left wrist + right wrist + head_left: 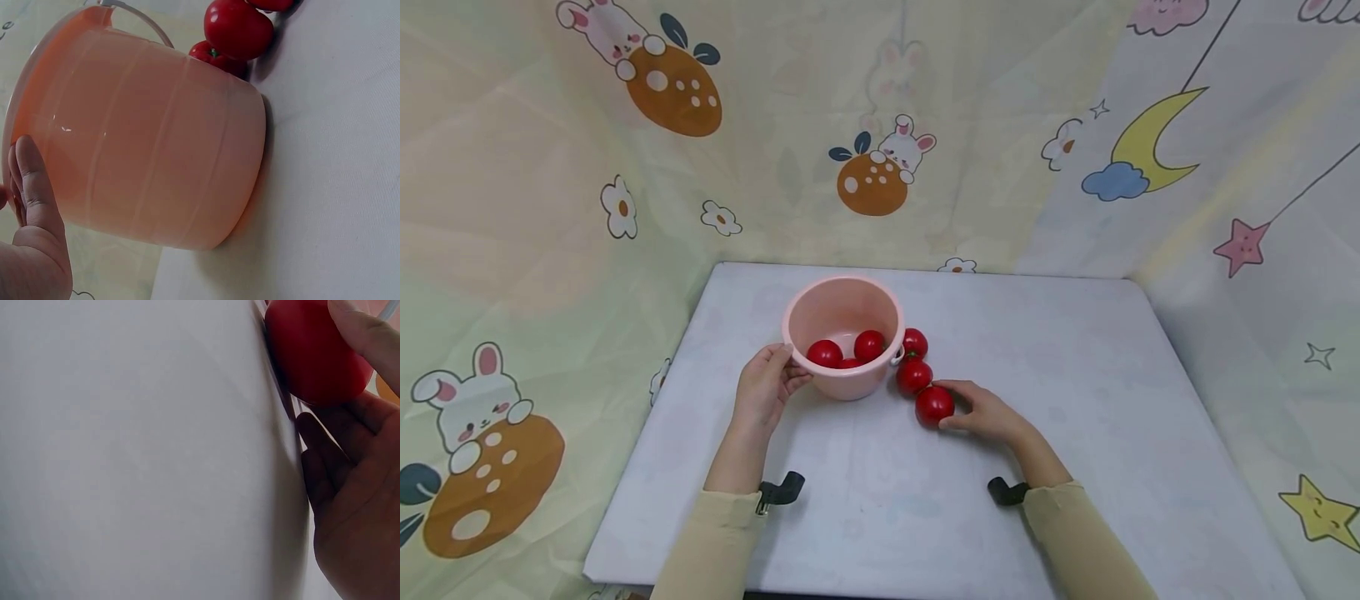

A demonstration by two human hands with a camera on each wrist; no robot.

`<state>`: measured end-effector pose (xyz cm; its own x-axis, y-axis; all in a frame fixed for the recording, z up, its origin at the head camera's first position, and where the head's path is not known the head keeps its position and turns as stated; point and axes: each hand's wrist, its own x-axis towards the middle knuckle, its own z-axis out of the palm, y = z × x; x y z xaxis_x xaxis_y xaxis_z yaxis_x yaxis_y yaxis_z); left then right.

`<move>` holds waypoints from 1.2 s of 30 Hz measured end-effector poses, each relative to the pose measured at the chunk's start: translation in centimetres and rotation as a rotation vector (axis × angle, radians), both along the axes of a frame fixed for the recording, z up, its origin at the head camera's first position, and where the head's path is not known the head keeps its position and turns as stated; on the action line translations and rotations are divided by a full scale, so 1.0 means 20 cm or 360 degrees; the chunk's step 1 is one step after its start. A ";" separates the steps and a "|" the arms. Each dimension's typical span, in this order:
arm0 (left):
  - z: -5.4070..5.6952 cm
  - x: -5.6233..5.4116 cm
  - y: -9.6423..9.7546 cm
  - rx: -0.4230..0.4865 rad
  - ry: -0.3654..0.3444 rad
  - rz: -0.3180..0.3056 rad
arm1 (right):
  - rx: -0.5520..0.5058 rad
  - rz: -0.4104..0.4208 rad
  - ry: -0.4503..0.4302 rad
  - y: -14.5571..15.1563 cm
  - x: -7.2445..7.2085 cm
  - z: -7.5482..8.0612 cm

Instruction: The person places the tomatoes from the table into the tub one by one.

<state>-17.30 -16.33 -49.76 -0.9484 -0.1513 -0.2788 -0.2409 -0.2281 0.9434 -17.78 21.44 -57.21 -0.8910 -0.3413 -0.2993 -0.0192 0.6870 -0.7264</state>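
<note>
A pink bucket (850,382) stands on the white table with several red tomatoes inside, among them one tomato (869,345) toward its right wall. My left hand (765,385) pinches the bucket's left rim between thumb and fingers; in the left wrist view the fingers (37,187) lie along the outer wall. Beside the bucket, three more tomatoes form a short row. My right hand (988,412) grips the nearest tomato (935,406), thumb on the near side and fingers on the far side. Just beyond it are a middle tomato (914,377) and a far tomato (915,342), partly hidden by the bucket.
The white tabletop (1075,358) extends to the right and in front of the bucket. Printed cloth (775,167) with rabbits, flowers and stars hangs behind and on both sides. A small metal ring (898,357) for the handle sits on the bucket's right rim.
</note>
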 end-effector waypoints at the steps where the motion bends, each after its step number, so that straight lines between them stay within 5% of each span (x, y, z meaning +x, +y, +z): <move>1: 0.00 0.00 0.00 -0.0001 -0.0001 0.0000 | -0.0003 0.0000 -0.0007 0.01 -0.01 0.00; 8: -0.01 -0.02 0.00 0.0005 0.0007 -0.0006 | -0.0028 0.0029 -0.0051 0.06 -0.08 0.11; 19: -0.01 -0.02 -0.01 0.0012 0.0019 0.0001 | -0.0146 0.0179 0.0207 0.04 -0.29 0.56; 24: -0.01 -0.02 -0.01 0.0015 0.0030 -0.0003 | -0.0157 0.0232 0.0276 -0.07 -0.37 0.71; 30: 0.00 -0.01 -0.01 0.0012 0.0026 0.0003 | -0.0133 0.0262 0.0272 -0.25 -0.46 0.78; 36: -0.01 0.00 -0.01 0.0014 0.0024 -0.0001 | -0.0093 0.0307 0.0176 -0.41 -0.53 0.76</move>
<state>-17.37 -16.51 -50.03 -0.9526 -0.1484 -0.2657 -0.2267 -0.2363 0.9449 -28.43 13.33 -42.00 -0.8339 -0.5224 -0.1781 -0.2278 0.6196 -0.7511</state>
